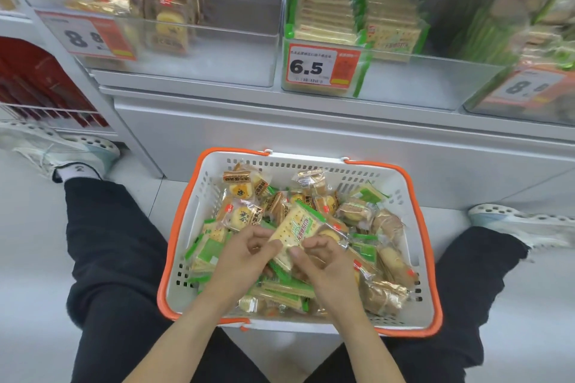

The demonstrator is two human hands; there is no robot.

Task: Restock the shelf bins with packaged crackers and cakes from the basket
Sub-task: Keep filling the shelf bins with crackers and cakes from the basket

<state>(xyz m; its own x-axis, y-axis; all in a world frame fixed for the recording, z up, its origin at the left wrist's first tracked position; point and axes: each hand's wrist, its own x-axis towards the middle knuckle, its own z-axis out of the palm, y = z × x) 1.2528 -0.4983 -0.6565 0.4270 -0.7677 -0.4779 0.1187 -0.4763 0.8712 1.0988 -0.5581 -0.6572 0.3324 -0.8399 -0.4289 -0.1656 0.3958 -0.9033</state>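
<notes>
Head view: both hands work over the white plastic basket with orange rim [417, 214], which sits on the floor between the person's legs – full of wrapped cakes and crackers. The left hand [245, 253] and right hand [323, 261] together pinch one green-and-cream cracker packet [298, 227], tilted above the heap. Above, the clear shelf bin with the 6.5 price tag [320, 67] holds what look like matching packets – blurred

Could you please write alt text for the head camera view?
Both hands, left hand and right hand, hold a green-edged cracker pack above an orange-rimmed basket of snack packs, below a clear shelf bin tagged 6.5.
</notes>
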